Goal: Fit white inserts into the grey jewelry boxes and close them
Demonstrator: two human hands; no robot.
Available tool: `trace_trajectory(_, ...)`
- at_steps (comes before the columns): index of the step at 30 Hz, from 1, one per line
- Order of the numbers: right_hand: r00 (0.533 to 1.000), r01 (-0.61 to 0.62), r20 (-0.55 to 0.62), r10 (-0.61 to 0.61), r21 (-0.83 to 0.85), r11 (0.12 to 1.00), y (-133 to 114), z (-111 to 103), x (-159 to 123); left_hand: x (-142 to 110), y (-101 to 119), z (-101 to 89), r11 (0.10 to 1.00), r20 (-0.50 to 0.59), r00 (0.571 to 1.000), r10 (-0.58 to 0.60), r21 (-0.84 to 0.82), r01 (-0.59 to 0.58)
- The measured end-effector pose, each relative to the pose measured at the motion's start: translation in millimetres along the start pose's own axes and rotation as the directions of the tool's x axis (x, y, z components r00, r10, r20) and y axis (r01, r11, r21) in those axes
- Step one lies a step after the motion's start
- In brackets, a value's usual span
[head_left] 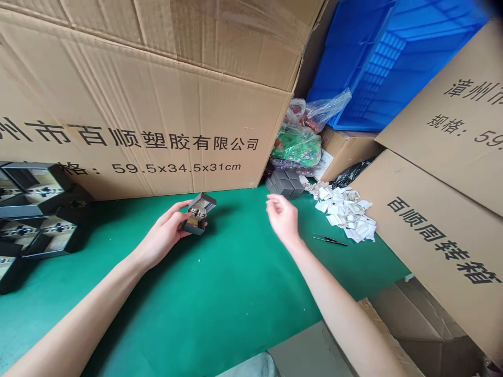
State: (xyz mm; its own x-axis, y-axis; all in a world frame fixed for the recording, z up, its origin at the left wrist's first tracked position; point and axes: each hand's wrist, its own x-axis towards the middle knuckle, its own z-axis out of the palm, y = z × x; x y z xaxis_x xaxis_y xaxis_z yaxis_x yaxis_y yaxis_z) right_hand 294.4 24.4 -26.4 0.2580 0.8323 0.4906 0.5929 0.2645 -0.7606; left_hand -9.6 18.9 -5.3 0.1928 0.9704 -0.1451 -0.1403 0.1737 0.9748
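My left hand (168, 230) grips a small dark grey hinged jewelry box (194, 225) with its lid raised, holding it just above the green tabletop. Inside the box are a pale lining and a metal hinge. Apart from it, to the right, my right hand (283, 217) hovers with its fingers curled together; whether anything is between them is hidden. Behind that hand sits a block of closed grey boxes (285, 184). A heap of small white pieces (348, 212) lies to its right, and dark tweezers (330, 240) rest nearby on the table.
Several opened dark boxes (39, 235) are stacked at the left. A large carton (157, 104) walls off the back, with another carton (436, 251) on the right. Plastic bags (301, 144) and a blue crate (361, 68) stand at the back right of the green table (204, 314).
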Motion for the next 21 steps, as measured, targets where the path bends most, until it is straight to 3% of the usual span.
trace_trajectory(2,0.997,-0.033,-0.077,0.014,-0.245,0.969,26,-35,12,-1,1,1.6,1.0,-0.017,1.0,-0.001,-0.016,0.001)
trace_trajectory(4,0.991,-0.129,-0.104,0.085,-0.567,0.813,48,-71,20,-1,1,2.8,1.0,-0.029,1.0,0.002,-0.018,-0.002)
trace_trajectory(8,0.96,-0.28,-0.212,0.184,-0.696,0.661,79,-119,18,-1,1,2.4,1.0,-0.039,0.999,0.023,-0.013,-0.023)
trace_trajectory(12,0.922,-0.383,-0.259,0.287,-0.714,0.586,94,-134,8,0,-1,0.0,0.999,-0.022,0.999,0.029,0.028,-0.028)
trace_trajectory(15,0.91,-0.407,-0.251,0.33,-0.696,0.592,97,-138,9,0,-2,-0.5,0.999,-0.015,0.999,0.028,0.042,-0.027)
trace_trajectory(18,0.926,-0.371,-0.214,0.31,-0.659,0.655,86,-139,12,-1,-2,0.6,0.999,-0.023,0.999,0.03,0.033,-0.029)
trace_trajectory(21,0.959,-0.283,-0.166,0.229,-0.569,0.772,57,-129,8,-2,-1,1.9,0.999,-0.011,1.0,0.021,0.03,-0.021)
